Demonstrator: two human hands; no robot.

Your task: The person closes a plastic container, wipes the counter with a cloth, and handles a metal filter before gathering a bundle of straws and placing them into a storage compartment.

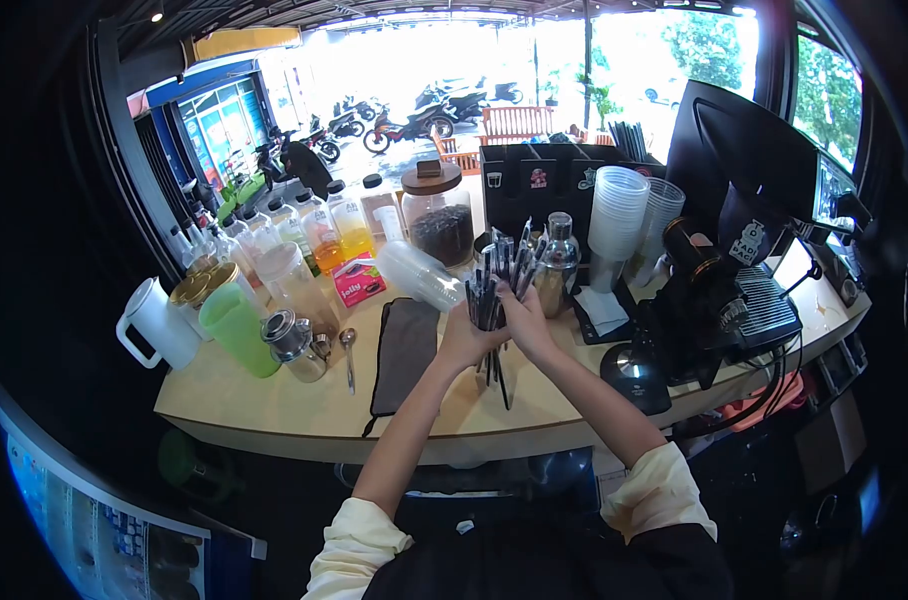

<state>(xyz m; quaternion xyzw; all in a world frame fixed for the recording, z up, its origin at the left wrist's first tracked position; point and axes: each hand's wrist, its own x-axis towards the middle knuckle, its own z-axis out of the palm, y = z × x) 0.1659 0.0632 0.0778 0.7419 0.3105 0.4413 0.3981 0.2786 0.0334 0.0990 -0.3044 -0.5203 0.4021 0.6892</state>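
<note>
Both hands are wrapped round a thick bundle of black straws (494,290) above the wooden counter. My left hand (466,335) closes on the bundle's left side, and my right hand (526,318) on its right side. Some straws stick out below the hands, their lower ends at the counter surface. A stack of clear plastic cups (419,274) lies tilted just left of the bundle. Right behind my right hand stands a metal shaker (557,265). A dark grey cloth (406,355) is spread on the counter to the left of my left hand.
On the left of the counter (214,405) are a white pitcher (162,322), a green jug (239,330), a metal-topped jar (294,345), a spoon (349,360) and several bottles. A wooden-lidded jar (439,215) stands behind. Upright cup stacks (619,215) and a coffee machine (744,270) occupy the right.
</note>
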